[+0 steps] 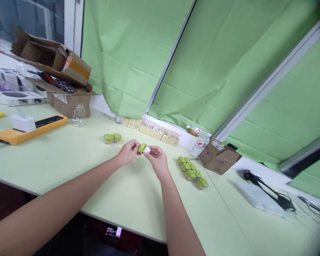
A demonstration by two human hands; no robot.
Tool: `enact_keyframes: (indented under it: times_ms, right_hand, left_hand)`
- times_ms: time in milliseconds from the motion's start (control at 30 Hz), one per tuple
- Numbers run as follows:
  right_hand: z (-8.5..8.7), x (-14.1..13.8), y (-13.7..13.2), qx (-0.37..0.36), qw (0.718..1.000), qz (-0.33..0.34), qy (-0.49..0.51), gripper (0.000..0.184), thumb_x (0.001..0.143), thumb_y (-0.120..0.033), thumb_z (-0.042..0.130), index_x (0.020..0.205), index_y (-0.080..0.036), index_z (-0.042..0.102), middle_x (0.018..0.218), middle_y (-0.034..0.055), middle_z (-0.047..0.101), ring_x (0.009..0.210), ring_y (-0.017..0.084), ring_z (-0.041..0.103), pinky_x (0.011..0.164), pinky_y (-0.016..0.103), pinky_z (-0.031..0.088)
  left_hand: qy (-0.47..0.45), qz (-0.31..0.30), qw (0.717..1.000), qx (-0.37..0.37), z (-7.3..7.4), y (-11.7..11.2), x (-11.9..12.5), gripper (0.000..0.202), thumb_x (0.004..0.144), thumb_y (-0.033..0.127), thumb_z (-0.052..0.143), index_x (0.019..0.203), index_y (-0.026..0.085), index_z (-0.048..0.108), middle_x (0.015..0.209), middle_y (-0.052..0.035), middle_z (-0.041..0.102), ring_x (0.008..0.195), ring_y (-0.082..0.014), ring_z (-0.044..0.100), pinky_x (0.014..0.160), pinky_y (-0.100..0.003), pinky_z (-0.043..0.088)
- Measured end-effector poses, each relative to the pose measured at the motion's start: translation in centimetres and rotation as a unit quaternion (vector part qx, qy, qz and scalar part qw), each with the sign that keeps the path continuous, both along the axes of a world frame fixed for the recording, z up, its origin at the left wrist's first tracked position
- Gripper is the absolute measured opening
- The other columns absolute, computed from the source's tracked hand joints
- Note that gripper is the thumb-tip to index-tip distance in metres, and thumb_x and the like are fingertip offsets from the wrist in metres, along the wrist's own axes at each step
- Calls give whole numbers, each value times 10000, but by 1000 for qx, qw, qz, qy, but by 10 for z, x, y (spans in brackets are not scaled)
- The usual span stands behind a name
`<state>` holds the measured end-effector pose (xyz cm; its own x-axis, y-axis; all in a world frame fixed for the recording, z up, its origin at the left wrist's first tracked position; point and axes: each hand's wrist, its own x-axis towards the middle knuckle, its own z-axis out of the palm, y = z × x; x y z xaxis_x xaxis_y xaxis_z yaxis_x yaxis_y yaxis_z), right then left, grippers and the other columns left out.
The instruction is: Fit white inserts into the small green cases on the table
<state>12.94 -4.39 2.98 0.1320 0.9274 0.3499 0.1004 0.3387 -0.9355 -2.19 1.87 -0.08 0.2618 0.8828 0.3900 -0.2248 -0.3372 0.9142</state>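
Above the table, my two hands meet at a small green cap-like piece (142,148) with a white part (147,150) at its right side. My left hand (128,153) is closed, its fingertips pinching the green piece from the left. On the other side, the thumb and fingers of my right hand (159,160) are closed on the white part. Whether green and white are joined cannot be told. A pair of small green-lidded containers (112,138) stands beyond my left hand. Several more green-lidded containers (191,173) are grouped right of my right hand.
A row of small tan boxes (152,131) lines the table's back edge. Plastic bottles (199,146) and a cardboard box (218,156) stand back right. At left are an orange power strip (42,128), a clear jar (79,115) and stacked cardboard boxes (69,99). Cables (272,193) lie far right.
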Motion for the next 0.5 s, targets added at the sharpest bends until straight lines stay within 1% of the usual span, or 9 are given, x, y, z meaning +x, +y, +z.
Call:
enact_keyframes:
  times_ms: [67,167,300,400,500]
  right_hand:
    - [-3,-2,1,1,1000,-6,-13,413,615,-336,814,965,-188,652,975,65,692,888,183,622,846,359,518]
    - [-8,-5,3,14,999,-30,-38,441,657,-361,782,1045,-184,668,1025,79,683,898,196,618,829,369,539]
    - [-8,-11,-1,52,992,-71,-95,472,723,-369,733,1151,-193,640,1111,89,662,897,200,628,841,375,552]
    - [-3,-13,-7,91,981,-93,-143,397,767,-364,689,1125,-207,619,1055,69,668,858,188,634,824,366,560]
    - [1,-15,-11,130,970,-83,-185,335,770,-327,678,1075,-209,602,1033,57,649,880,182,619,797,342,569]
  left_hand:
    - [-3,-3,1000,-8,0,0,0,318,780,473,627,804,178,510,718,10,608,618,-149,652,632,-303,533]
    - [-18,-14,999,-34,2,-1,-1,346,757,481,659,791,172,507,702,11,616,598,-147,651,645,-317,540]
    - [-46,-44,995,-82,6,-4,-3,360,743,471,693,800,158,526,731,-3,637,632,-148,660,719,-345,548]
    - [-66,-66,989,-111,10,-7,-4,355,728,445,724,801,145,549,768,-17,651,677,-151,664,768,-352,543]
    - [-81,-69,986,-127,12,-9,-4,342,702,404,760,799,138,568,778,-21,653,694,-144,651,753,-329,537]
